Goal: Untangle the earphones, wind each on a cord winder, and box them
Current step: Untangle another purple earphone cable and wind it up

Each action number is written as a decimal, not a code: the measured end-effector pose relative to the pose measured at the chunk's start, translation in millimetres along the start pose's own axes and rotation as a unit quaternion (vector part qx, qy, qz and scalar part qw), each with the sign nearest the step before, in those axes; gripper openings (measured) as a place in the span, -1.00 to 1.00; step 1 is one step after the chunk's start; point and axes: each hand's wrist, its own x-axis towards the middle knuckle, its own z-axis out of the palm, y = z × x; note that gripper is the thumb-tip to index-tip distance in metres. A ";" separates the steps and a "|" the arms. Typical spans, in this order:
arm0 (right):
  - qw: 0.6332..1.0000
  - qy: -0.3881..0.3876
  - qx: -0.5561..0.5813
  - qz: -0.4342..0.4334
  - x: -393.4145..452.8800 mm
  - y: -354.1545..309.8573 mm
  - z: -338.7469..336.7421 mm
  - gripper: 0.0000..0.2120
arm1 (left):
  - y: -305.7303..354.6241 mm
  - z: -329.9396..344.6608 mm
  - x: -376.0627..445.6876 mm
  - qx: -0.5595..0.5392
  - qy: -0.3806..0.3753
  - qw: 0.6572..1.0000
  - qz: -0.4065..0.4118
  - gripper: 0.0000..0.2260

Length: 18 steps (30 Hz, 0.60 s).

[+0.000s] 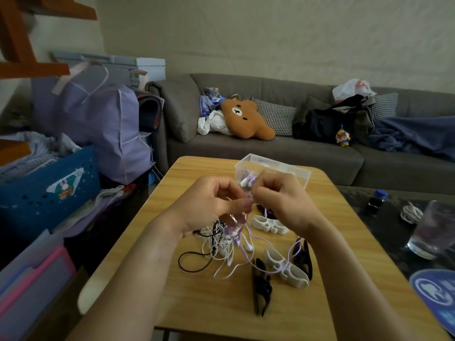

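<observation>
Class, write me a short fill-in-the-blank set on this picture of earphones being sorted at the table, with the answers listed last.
1. Both hands, the left hand and the right hand, pinch a ____ coloured cord.
2. The clear box stands on the ____ table.
3. The tangle of cords hangs below the ____ hand.
4. A white winder lies between two ____ winders.

Missing words: purple; wooden; left; black

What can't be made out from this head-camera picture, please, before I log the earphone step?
- Fingertips' exact hold on the purple cord: hidden between left hand and right hand.
- Clear box: contents partly hidden by the hands.
- Number of earphones in the tangle: cords overlap.
- Black winders: dark, shape unclear.
</observation>
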 end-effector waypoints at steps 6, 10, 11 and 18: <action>0.976 -0.069 0.207 0.022 4.5 0.5 6.9 -0.88 | 2.7 -3.6 -0.4 -0.085 -0.054 0.995 0.026 -0.90; 0.973 -0.124 0.191 0.014 1.9 -2.6 7.8 -0.80 | 0.4 -5.0 -0.9 -0.110 -0.067 0.992 0.007 -0.90; 0.979 -0.128 0.160 0.004 0.8 -3.6 5.6 -0.80 | -0.4 -6.0 -0.3 -0.116 -0.067 0.991 0.000 -0.91; 0.995 -0.056 0.077 -0.034 -2.4 -2.7 -2.3 -0.90 | -2.1 -7.7 -0.4 -0.137 -0.066 0.988 -0.024 -0.92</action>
